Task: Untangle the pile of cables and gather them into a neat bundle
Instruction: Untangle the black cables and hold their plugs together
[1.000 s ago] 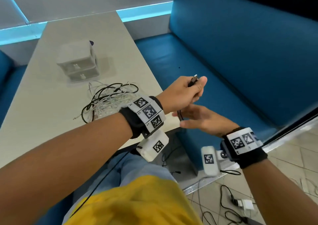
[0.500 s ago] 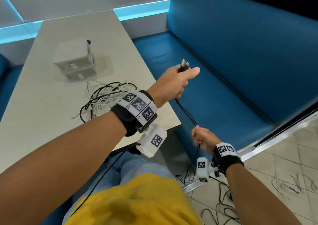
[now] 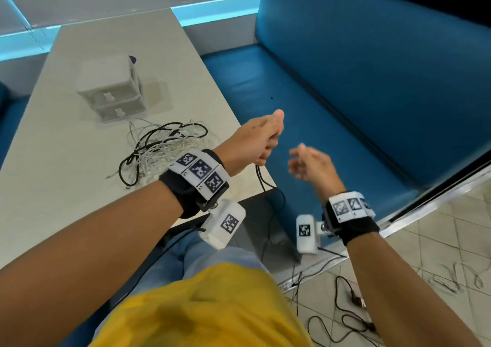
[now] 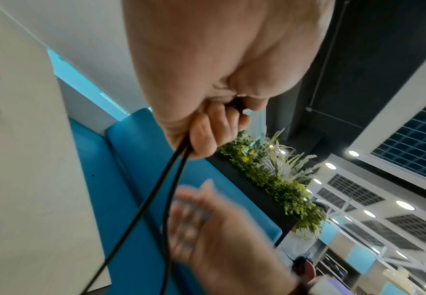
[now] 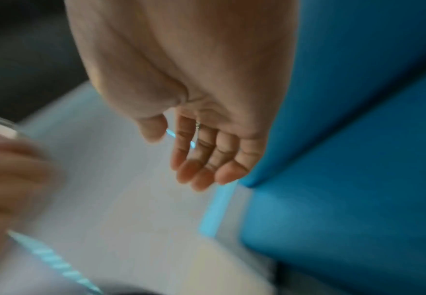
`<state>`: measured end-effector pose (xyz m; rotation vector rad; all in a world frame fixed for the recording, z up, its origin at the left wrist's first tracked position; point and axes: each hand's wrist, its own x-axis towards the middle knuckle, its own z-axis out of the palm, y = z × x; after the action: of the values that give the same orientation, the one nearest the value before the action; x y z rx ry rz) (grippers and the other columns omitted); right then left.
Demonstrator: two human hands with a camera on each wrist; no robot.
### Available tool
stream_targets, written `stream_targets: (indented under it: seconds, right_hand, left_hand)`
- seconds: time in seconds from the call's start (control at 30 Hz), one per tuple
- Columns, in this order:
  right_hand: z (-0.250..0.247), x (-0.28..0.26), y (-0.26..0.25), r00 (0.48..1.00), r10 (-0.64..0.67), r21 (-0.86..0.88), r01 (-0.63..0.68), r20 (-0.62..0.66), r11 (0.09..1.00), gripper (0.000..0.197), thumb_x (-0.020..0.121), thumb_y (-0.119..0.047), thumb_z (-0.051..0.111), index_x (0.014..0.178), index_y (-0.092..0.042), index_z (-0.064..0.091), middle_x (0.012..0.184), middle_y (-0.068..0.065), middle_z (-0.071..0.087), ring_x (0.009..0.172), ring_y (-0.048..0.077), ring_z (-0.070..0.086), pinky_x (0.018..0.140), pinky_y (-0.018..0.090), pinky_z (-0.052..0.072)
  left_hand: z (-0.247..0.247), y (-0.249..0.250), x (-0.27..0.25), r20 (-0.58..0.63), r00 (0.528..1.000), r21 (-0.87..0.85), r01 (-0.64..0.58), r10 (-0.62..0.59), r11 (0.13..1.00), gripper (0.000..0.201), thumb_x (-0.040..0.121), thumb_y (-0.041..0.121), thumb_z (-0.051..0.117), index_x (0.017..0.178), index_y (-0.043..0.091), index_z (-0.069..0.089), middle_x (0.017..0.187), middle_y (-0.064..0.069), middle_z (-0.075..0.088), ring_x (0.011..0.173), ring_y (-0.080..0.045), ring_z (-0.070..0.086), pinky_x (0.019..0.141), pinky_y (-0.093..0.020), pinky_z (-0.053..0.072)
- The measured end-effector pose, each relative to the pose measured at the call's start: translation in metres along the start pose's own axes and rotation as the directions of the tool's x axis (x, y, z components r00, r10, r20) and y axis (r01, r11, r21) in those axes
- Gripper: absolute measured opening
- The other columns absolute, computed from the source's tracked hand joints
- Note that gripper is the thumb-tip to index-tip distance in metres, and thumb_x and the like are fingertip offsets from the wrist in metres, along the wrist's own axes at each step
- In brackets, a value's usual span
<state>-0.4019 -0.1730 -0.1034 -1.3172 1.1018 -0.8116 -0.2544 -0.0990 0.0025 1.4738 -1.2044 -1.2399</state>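
Note:
My left hand (image 3: 261, 141) is fisted round a black cable (image 3: 261, 179) just past the table's right edge. Two black strands (image 4: 166, 179) hang down from the fist (image 4: 206, 127) toward the floor. My right hand (image 3: 309, 164) hovers empty a little to the right, fingers (image 5: 201, 159) spread and blurred by motion. A tangled pile of black and white cables (image 3: 162, 150) lies on the beige table (image 3: 66, 174), left of my left wrist.
A small white drawer box (image 3: 111, 91) stands on the table behind the pile. A blue bench (image 3: 332, 94) fills the right side. More black cable (image 3: 345, 312) lies on the tiled floor beside my legs.
My right hand has let go of the black cable low down and risen, open, toward the left hand. The left hand has closed over the plug ends, which no longer stick out.

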Motion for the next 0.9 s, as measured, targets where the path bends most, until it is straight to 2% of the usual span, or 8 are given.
stream_targets:
  seconds: [0.17, 0.27, 0.37, 0.47, 0.6, 0.7, 0.8, 0.9]
  right_hand:
    - [0.045, -0.022, -0.1, 0.871, -0.416, -0.019, 0.436, 0.26, 0.9, 0.018, 0.098, -0.023, 0.053, 0.105, -0.02, 0.069, 0.087, -0.003, 0.07, 0.08, 0.004, 0.062, 0.072, 0.017, 0.048]
    - [0.071, -0.021, -0.113, 0.824, -0.493, -0.034, 0.522, 0.278, 0.852, 0.016, 0.092, -0.015, 0.062, 0.105, -0.015, 0.072, 0.089, -0.012, 0.07, 0.084, -0.002, 0.064, 0.083, 0.014, 0.048]
    - [0.094, -0.012, -0.119, 0.799, -0.496, -0.013, 0.532, 0.338, 0.847, 0.015, 0.092, -0.007, 0.061, 0.101, -0.009, 0.072, 0.081, -0.013, 0.069, 0.074, -0.002, 0.063, 0.079, 0.018, 0.049]
    - [0.12, -0.004, -0.131, 0.808, -0.475, -0.022, 0.514, 0.349, 0.858, 0.014, 0.09, -0.007, 0.062, 0.097, -0.004, 0.073, 0.078, -0.007, 0.069, 0.068, -0.001, 0.061, 0.072, 0.017, 0.047]
    - [0.166, -0.001, -0.149, 0.815, -0.438, -0.016, 0.479, 0.38, 0.878, 0.015, 0.09, -0.014, 0.062, 0.104, -0.011, 0.069, 0.079, -0.003, 0.069, 0.07, 0.003, 0.063, 0.069, 0.022, 0.054]
    - [0.202, -0.013, -0.158, 0.805, -0.166, 0.027, 0.184, 0.57, 0.983, 0.024, 0.101, -0.036, 0.044, 0.112, -0.019, 0.056, 0.085, 0.004, 0.064, 0.069, 0.014, 0.065, 0.069, 0.033, 0.058]
    - [0.229, -0.024, -0.161, 0.759, -0.092, -0.005, 0.125, 0.645, 0.992, 0.039, 0.103, -0.042, 0.031, 0.089, -0.017, 0.058, 0.073, 0.0, 0.059, 0.048, 0.003, 0.056, 0.048, 0.017, 0.047]
    - [0.252, -0.022, -0.149, 0.71, 0.035, -0.117, 0.067, 0.703, 0.991, 0.045, 0.101, -0.05, 0.028, 0.093, -0.016, 0.057, 0.058, 0.002, 0.054, 0.043, 0.012, 0.045, 0.041, 0.021, 0.033]
  left_hand:
    - [-0.027, -0.007, -0.009, -0.118, 0.992, -0.156, 0.014, -0.033, 0.988, 0.043, 0.102, 0.047, 0.032, 0.07, 0.02, 0.043, 0.06, 0.002, 0.025, 0.051, -0.012, 0.018, 0.052, -0.027, 0.015]
    - [-0.051, -0.007, -0.017, -0.145, 0.988, -0.224, 0.022, -0.056, 0.974, 0.044, 0.101, 0.05, 0.031, 0.072, 0.019, 0.041, 0.058, 0.004, 0.022, 0.052, -0.012, 0.015, 0.057, -0.032, 0.01]
    - [-0.075, -0.008, -0.028, -0.108, 0.99, -0.319, 0.054, -0.093, 0.946, 0.053, 0.097, 0.061, 0.022, 0.072, 0.02, 0.043, 0.064, 0.002, 0.015, 0.056, -0.013, 0.009, 0.057, -0.03, 0.008]
    - [-0.097, -0.007, -0.037, -0.093, 0.992, -0.371, 0.045, -0.086, 0.928, 0.056, 0.095, 0.064, 0.016, 0.077, 0.019, 0.043, 0.064, 0.002, 0.018, 0.054, -0.012, 0.015, 0.053, -0.027, 0.014]
    - [-0.128, -0.007, -0.049, -0.258, 0.964, -0.424, -0.052, -0.066, 0.904, 0.041, 0.102, 0.048, 0.031, 0.085, 0.016, 0.049, 0.057, 0.005, 0.026, 0.048, -0.008, 0.022, 0.049, -0.022, 0.018]
    - [-0.154, -0.004, -0.057, -0.434, 0.9, -0.442, -0.166, -0.048, 0.882, 0.039, 0.103, 0.042, 0.034, 0.081, 0.016, 0.053, 0.05, 0.007, 0.029, 0.045, -0.008, 0.023, 0.042, -0.02, 0.022]
    - [-0.176, -0.005, -0.066, -0.516, 0.854, -0.486, -0.232, -0.063, 0.842, 0.038, 0.103, 0.039, 0.035, 0.076, 0.016, 0.047, 0.048, 0.006, 0.027, 0.045, -0.008, 0.021, 0.043, -0.022, 0.021]
    - [-0.196, -0.014, -0.074, -0.592, 0.804, -0.459, -0.277, -0.058, 0.844, 0.04, 0.104, 0.039, 0.032, 0.072, 0.018, 0.044, 0.046, 0.008, 0.026, 0.043, -0.007, 0.02, 0.044, -0.021, 0.019]
